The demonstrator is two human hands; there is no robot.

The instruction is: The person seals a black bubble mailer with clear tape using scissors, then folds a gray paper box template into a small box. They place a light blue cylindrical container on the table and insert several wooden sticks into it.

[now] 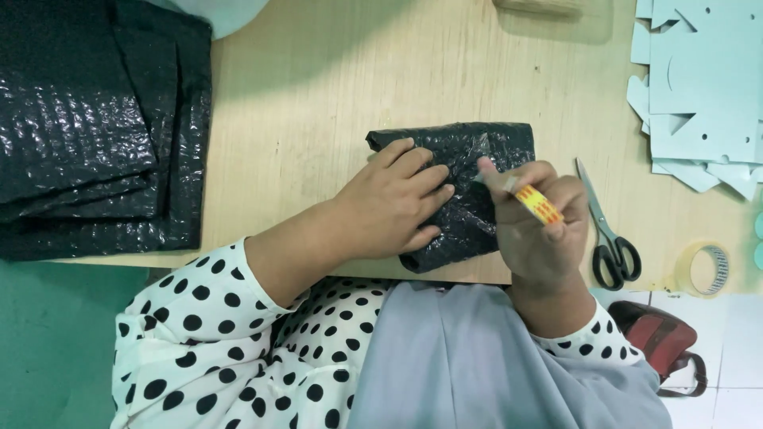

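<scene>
Left hand (pixel 395 205) presses black bubble-wrap parcel (pixel 465 191); right hand (pixel 540 230) pinches yellow tape strip (pixel 537 203).

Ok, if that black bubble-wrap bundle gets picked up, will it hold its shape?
Probably not. The bundle looks soft and crinkled, and the left hand is pressing it flat, so the folds may spring open. It likely weighs little for its bulk. Its glossy film could slide easily on the table.

A single head-worn view looks steeply down, close over the wooden table (pixel 318 87), probably slightly tilted.
</scene>
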